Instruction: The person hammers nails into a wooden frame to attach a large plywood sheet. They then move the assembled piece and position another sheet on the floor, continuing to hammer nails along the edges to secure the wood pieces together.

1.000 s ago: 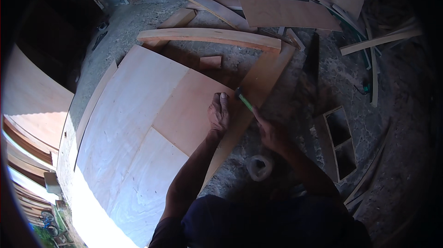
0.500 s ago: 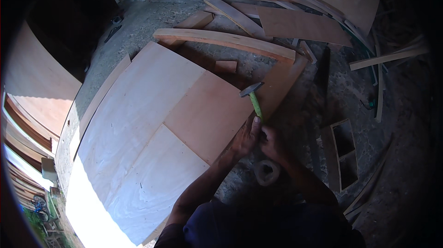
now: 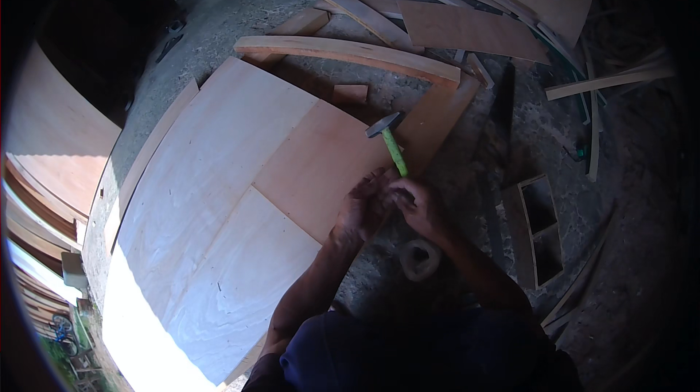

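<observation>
A hammer [image 3: 392,150] with a dark metal head and a bright green handle stands tilted above my hands. Its lower handle runs down into my right hand [image 3: 417,206], whose fingers are closed around it. Close beside it, almost touching, is my left hand [image 3: 362,208], its fingers curled over the panel's edge; whatever lies in them is too small or hidden to make out. Below both hands is a large plywood panel [image 3: 211,144], made of pale sheets and one pinker sheet [image 3: 321,166], with small nail marks along its seams.
A curved wooden beam [image 3: 350,55] lies past the panel's far edge, with a small wood block [image 3: 351,94] nearby. Loose boards [image 3: 474,31] pile up at the far right. A roll of tape [image 3: 420,259] and a two-compartment wooden box frame [image 3: 541,231] rest on the concrete floor.
My left hand has shifted left and turned, leaving the hammer handle to my right hand. The hammer has moved slightly left and up in view.
</observation>
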`<state>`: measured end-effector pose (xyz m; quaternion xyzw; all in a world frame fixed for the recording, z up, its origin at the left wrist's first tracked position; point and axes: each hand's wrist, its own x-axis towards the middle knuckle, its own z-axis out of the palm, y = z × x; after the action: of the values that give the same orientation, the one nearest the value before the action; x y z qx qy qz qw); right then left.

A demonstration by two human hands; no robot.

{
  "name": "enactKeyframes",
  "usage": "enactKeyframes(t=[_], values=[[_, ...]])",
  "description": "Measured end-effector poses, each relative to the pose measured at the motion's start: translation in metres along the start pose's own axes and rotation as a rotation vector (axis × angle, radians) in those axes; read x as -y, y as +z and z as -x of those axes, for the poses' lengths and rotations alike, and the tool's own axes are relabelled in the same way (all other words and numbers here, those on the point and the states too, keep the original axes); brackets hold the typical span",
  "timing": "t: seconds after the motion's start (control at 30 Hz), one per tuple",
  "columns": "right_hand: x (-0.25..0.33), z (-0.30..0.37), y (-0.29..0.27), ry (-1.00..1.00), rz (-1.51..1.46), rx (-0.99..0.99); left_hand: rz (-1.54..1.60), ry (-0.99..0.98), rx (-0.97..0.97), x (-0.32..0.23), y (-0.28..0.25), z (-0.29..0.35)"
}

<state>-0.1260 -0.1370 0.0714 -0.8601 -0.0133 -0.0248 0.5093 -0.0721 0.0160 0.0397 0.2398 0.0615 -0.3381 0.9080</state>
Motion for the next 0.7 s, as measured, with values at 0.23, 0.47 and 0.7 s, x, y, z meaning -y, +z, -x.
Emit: enactKeyframes(t=[0.23, 0.47, 0.7], values=[[-0.016, 0.010, -0.019, -0.042, -0.046, -0.090, -0.360, 0.173, -0.051, 0.007, -0.014, 0.013], [-0.047, 0.033, -0.047, -0.085, 0.050, -0.175, -1.610, 0.220, -0.007, 0.058, -0.052, 0.058], [-0.060, 0.058, -0.058, -0.040, 0.067, -0.145, -1.985, 0.492, -0.047, 0.101, -0.110, 0.080]])
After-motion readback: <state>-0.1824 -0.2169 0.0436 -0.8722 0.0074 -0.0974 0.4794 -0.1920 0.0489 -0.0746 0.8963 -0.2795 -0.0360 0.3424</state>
